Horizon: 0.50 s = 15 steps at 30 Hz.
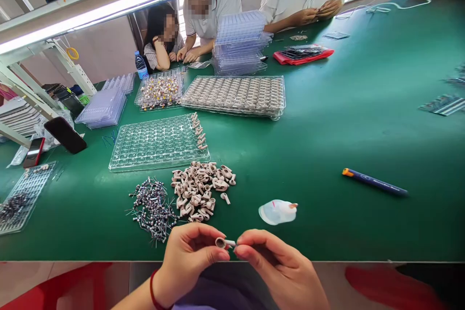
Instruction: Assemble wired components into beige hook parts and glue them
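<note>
Near the table's front edge, my left hand (194, 254) pinches a pale earbud shell (220, 242) between thumb and fingertips, its round opening showing and its stem pointing right. My right hand (278, 261) is closed at the stem's end; a tiny dark bit shows at its fingertips, too small to name. Just beyond my left hand lie a heap of similar earbud shells (198, 189) and a heap of small dark parts with thin wire leads (154, 208). Behind them, a clear plastic tray (156, 143) holds a column of shells along its right side.
A small translucent bottle (278, 212) and a blue pen (376, 182) lie to the right. Filled trays (236, 94) and stacked clear trays (240, 41) stand farther back. A phone (65, 134) leans at left. Several people sit across the green table (327, 135).
</note>
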### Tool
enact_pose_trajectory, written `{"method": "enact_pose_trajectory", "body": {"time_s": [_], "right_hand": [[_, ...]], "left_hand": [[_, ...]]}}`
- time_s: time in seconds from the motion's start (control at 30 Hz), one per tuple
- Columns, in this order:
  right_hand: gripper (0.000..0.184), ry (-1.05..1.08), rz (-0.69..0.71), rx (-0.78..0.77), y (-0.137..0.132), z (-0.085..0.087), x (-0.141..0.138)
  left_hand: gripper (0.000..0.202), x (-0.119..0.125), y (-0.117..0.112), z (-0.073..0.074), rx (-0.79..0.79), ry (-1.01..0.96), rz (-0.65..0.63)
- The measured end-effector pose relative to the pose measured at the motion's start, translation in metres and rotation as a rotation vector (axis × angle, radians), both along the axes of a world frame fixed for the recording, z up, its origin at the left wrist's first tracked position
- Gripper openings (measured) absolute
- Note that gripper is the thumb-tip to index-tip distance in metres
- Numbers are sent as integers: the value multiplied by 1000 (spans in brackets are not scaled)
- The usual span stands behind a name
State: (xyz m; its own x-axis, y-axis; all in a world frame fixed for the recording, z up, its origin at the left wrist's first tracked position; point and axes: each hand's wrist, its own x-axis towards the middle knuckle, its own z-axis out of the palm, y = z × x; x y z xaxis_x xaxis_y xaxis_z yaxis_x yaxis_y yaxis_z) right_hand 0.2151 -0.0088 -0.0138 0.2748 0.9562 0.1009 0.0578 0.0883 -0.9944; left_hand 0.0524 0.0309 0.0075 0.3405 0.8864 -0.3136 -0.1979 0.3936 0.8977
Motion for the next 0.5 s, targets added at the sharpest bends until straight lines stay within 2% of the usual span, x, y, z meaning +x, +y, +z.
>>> {"method": "enact_pose_trajectory", "body": {"time_s": [0.23,0.5], "right_hand": [[26,-157,46,160,0,-3,3],[20,-236,61,288,0,7,7]], "left_hand": [[21,-3,-2,1,179,110,-19],[16,-7,-5,-1,317,157,-7]]}}
